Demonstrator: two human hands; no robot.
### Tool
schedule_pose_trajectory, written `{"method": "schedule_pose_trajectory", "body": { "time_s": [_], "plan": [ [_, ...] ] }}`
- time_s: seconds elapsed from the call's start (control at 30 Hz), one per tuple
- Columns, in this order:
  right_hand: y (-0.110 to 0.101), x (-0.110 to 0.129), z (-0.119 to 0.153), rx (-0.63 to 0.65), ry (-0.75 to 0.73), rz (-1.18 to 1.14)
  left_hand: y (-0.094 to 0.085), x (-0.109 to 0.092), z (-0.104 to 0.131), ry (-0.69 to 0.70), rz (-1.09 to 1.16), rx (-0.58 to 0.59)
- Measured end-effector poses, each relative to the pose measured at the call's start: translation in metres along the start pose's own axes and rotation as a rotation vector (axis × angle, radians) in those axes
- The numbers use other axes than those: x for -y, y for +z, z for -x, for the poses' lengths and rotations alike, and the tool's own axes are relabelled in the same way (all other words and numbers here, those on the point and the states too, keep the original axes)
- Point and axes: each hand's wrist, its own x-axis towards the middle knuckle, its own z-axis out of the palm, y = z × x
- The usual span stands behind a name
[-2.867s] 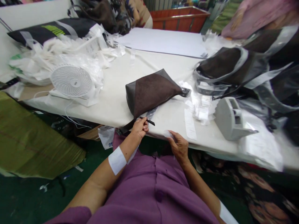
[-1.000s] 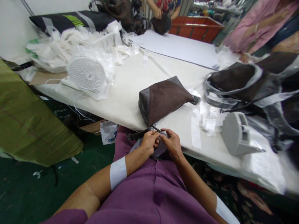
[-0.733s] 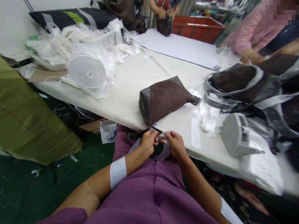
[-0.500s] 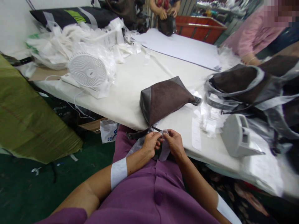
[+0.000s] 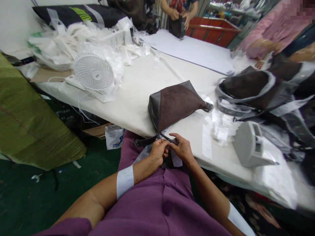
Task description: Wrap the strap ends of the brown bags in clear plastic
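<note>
A dark brown bag [image 5: 178, 105] with black corners lies on its side at the table's front edge. From its near end a dark strap [image 5: 165, 136] runs down to my hands, which work close together over my lap. My left hand [image 5: 159, 151] is closed, its fingers pinched on the strap. My right hand [image 5: 182, 149] grips the strap just to the right, thumb and fingers pressed around it. A strip of clear plastic film [image 5: 176, 160] hangs below my right hand. The exact spot between the fingertips is partly hidden.
On the left stand a white fan [image 5: 94, 72] and a heap of white wrapping [image 5: 73, 42]. A grey tape dispenser [image 5: 248, 144] sits at right, near wrapped brown bags [image 5: 248, 87]. Across the table a person's hands [image 5: 180, 16] hold a dark bag; another person in a pink sleeve [image 5: 258, 36] works at right.
My right hand has shifted its grip, and its index finger is now lifted more over the strap. The film strip hangs lower. My left hand has hardly moved.
</note>
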Motion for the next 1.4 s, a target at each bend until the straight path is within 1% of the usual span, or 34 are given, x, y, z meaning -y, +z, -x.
{"method": "schedule_pose_trajectory", "body": {
  "time_s": [0.1,0.23,0.3,0.5,0.63,0.7,0.77,0.83,0.93,1.0,1.1,1.17,1.23,1.33,1.4],
  "plan": [
    [-0.004,-0.002,0.0,0.037,0.01,-0.028,0.001,0.001,-0.002,0.013,0.019,0.001],
    [-0.01,-0.008,0.003,0.039,0.201,-0.284,0.003,-0.002,-0.001,0.044,0.092,-0.04],
    [-0.011,-0.011,0.004,0.053,0.264,-0.377,0.004,-0.004,0.001,0.046,0.096,-0.06],
    [-0.002,-0.015,-0.011,0.027,0.328,-0.354,0.005,-0.011,0.004,0.018,0.079,-0.101],
    [0.008,-0.011,-0.024,0.076,0.319,-0.408,0.004,-0.014,0.004,0.019,0.118,-0.094],
    [0.013,-0.008,-0.03,0.079,0.319,-0.429,0.001,-0.016,0.004,0.023,0.154,-0.103],
    [0.016,-0.004,-0.037,0.056,0.32,-0.412,-0.002,-0.019,0.005,0.021,0.195,-0.099],
    [0.019,0.001,-0.043,0.026,0.304,-0.365,-0.006,-0.022,0.006,0.004,0.23,-0.07],
    [0.026,0.011,-0.052,0.001,0.244,-0.276,-0.011,-0.024,0.007,-0.025,0.276,-0.038],
    [0.031,0.017,-0.056,-0.002,0.189,-0.211,-0.011,-0.024,0.005,-0.036,0.322,-0.066],
    [0.037,0.024,-0.062,-0.002,0.161,-0.165,-0.008,-0.026,-0.001,-0.069,0.387,-0.162],
    [0.036,0.027,-0.067,0.04,0.208,-0.219,-0.005,-0.03,-0.006,-0.094,0.402,-0.207],
    [0.03,0.028,-0.07,0.129,0.27,-0.313,-0.003,-0.034,-0.009,-0.102,0.4,-0.213],
    [0.014,0.027,-0.072,0.279,0.32,-0.35,-0.003,-0.037,-0.011,-0.094,0.395,-0.174],
    [0.007,0.024,-0.07,0.334,0.293,-0.295,-0.004,-0.037,-0.011,-0.074,0.39,-0.138]
  ]
}}
